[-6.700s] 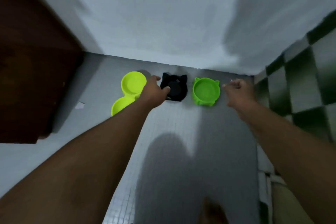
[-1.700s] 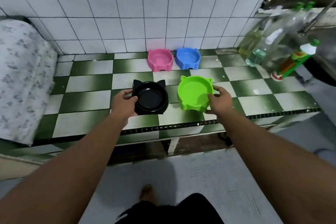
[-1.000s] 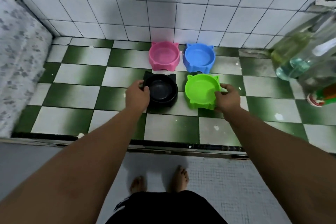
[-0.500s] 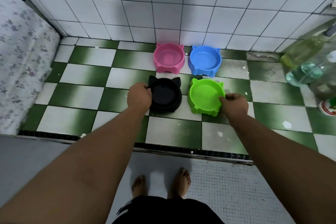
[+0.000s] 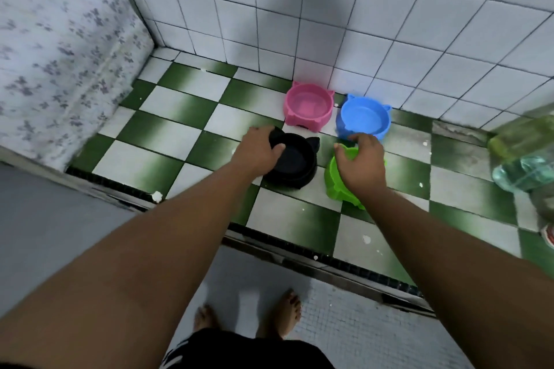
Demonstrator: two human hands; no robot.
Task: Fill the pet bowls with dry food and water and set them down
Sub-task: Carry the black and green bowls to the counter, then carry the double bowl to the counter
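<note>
As the head camera looks down, the left hand (image 5: 259, 150) has a closed grip on the black bowl (image 5: 295, 162): thumb hooked inside the left rim, fingers round the outer wall. The bowl sits on the green-and-white checked bench (image 5: 180, 156), its ears toward the tiled wall (image 5: 344, 24). The right hand (image 5: 361, 163) lies over the green bowl (image 5: 337, 186), fingers curled onto its far rim in a closed grip, and the bowl is mostly hidden under the palm. Black and green stand side by side, just apart. Behind them, against the wall, are the pink bowl (image 5: 308, 105) and the blue bowl (image 5: 364, 117), the blue just beyond the right fingertips. Blurred bottles (image 5: 524, 159) stand far right.
</note>
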